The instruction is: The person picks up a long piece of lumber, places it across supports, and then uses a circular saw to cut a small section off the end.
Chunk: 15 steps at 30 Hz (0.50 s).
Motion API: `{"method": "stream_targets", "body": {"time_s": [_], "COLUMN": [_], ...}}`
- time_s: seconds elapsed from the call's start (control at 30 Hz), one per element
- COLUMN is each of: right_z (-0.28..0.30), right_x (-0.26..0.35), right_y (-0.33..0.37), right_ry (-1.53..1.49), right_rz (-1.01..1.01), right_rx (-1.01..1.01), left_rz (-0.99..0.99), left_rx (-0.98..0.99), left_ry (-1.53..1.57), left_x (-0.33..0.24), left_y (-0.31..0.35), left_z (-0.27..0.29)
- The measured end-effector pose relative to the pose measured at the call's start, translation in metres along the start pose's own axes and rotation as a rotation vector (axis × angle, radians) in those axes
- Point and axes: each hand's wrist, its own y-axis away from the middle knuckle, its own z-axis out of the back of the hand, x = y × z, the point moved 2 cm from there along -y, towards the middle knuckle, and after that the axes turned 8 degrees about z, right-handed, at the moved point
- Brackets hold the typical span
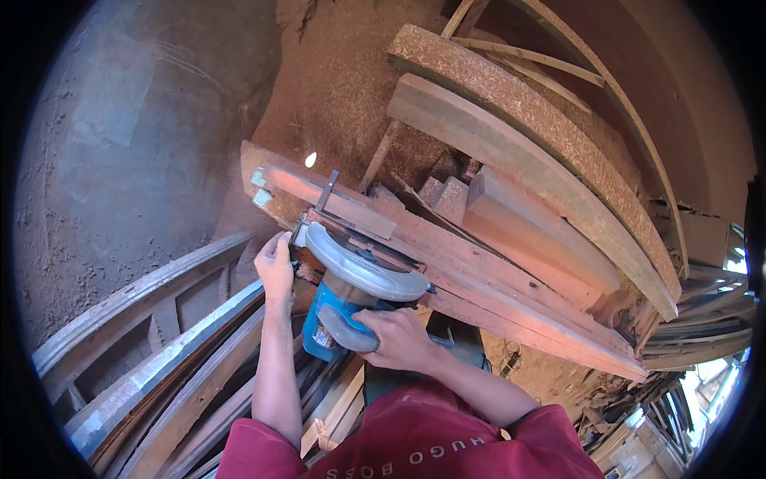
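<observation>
A blue circular saw [327,307] with a grey blade guard [363,267] sits on a long reddish wooden board [479,291]. Its rear handle is wrapped by the fingers of my right hand [399,337]. Up at the saw's front end, my left hand [275,267] is closed, thumb and fingers pinching the edge by the base plate. A dark metal guide bar [328,190] sticks out from the front of the saw, across the board. The guard hides the upper part of the blade.
Thick dusty beams [511,156] lie beyond the board, with a wood block [535,235] between. At left, long planks and a wooden frame [152,307] stand near a grey wall [152,144]. Sawdust [335,88] covers the ground. More stacked timber [702,319] is at right.
</observation>
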Motion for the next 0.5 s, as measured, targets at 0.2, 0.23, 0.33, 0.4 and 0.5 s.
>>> {"method": "stream_targets", "body": {"time_s": [0.2, 0.23, 0.33, 0.4, 0.5], "right_z": [-0.01, -0.014, -0.027, -0.026, -0.018], "right_x": [0.009, 0.01, 0.012, 0.008, -0.001], "right_y": [-0.029, -0.037, -0.064, -0.075, -0.061], "right_ry": [-0.026, -0.023, -0.07, -0.138, -0.237], "right_rz": [0.069, 0.085, 0.232, 0.344, 0.451], "right_rx": [-0.077, -0.073, -0.124, -0.225, -0.387], "left_rz": [0.029, 0.057, -0.085, -0.222, -0.116], "left_rx": [0.019, 0.032, -0.023, -0.233, 0.17], "left_ry": [0.073, 0.108, 0.061, -0.222, 0.292], "left_x": [0.002, -0.003, -0.04, -0.075, -0.127], "left_y": [-0.032, -0.039, -0.042, -0.045, -0.044], "left_z": [0.031, 0.038, 0.075, 0.101, 0.159]}}
